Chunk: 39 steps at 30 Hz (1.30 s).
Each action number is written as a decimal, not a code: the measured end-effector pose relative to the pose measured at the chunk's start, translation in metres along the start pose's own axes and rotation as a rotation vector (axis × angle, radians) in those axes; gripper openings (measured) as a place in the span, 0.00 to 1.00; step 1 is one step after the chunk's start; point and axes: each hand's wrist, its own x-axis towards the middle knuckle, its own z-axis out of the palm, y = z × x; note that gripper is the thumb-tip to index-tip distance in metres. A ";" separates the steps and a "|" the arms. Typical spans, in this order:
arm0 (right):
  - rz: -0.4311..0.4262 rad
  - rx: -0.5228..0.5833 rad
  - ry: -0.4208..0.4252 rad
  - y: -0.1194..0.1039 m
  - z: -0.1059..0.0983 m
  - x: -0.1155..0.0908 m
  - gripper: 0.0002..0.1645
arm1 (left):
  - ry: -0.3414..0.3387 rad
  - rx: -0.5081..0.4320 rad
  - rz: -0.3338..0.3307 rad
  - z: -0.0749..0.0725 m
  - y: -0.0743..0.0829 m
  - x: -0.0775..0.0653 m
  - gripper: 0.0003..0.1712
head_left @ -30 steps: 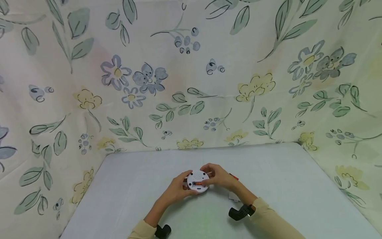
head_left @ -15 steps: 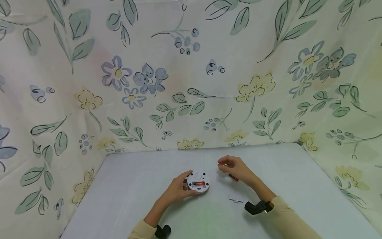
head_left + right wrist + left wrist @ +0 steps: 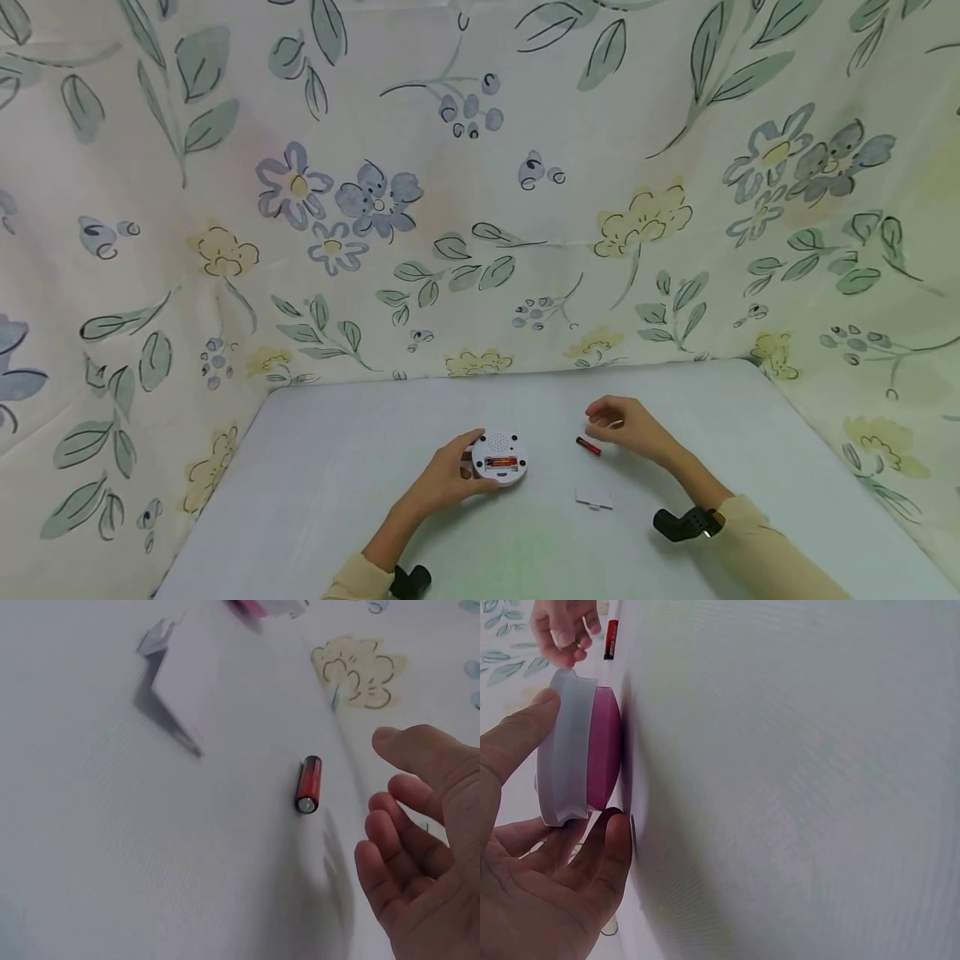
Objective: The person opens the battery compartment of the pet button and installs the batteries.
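Note:
A round white device [image 3: 500, 447] with a pink face below stands at the middle of the table, its underside up; a red battery [image 3: 501, 462] lies in its uncovered slot. My left hand [image 3: 447, 476] grips the device by its rim, thumb at the near edge and fingers at the far side. In the left wrist view the pink part [image 3: 604, 748] faces the table. Over the table to the right, my right hand [image 3: 632, 428] holds nothing, its fingers loosely bent. Just beside it lies a loose red and black battery [image 3: 308, 784], apart from the fingers.
A small white battery cover [image 3: 594, 498] lies on the white tabletop [image 3: 360, 442], nearer than the loose battery. Behind the table hangs a floral cloth [image 3: 480, 192]. Both wrists wear black cameras, the right one [image 3: 684, 524] low over the table.
My right hand has left the device and moved right, past the loose battery, uncovering it and the cover. The slotted battery is in plain sight. My left hand has stayed on the device.

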 end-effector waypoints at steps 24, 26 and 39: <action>-0.099 -0.269 -0.143 0.006 0.003 -0.014 0.08 | 0.004 0.001 -0.006 0.000 0.001 0.000 0.50; -0.104 -0.255 -0.154 0.005 0.001 -0.014 0.08 | 0.004 0.003 -0.006 0.000 0.001 0.001 0.50; -0.158 -0.027 -0.160 -0.001 -0.002 -0.009 0.05 | 0.008 0.018 -0.013 0.000 0.001 0.000 0.50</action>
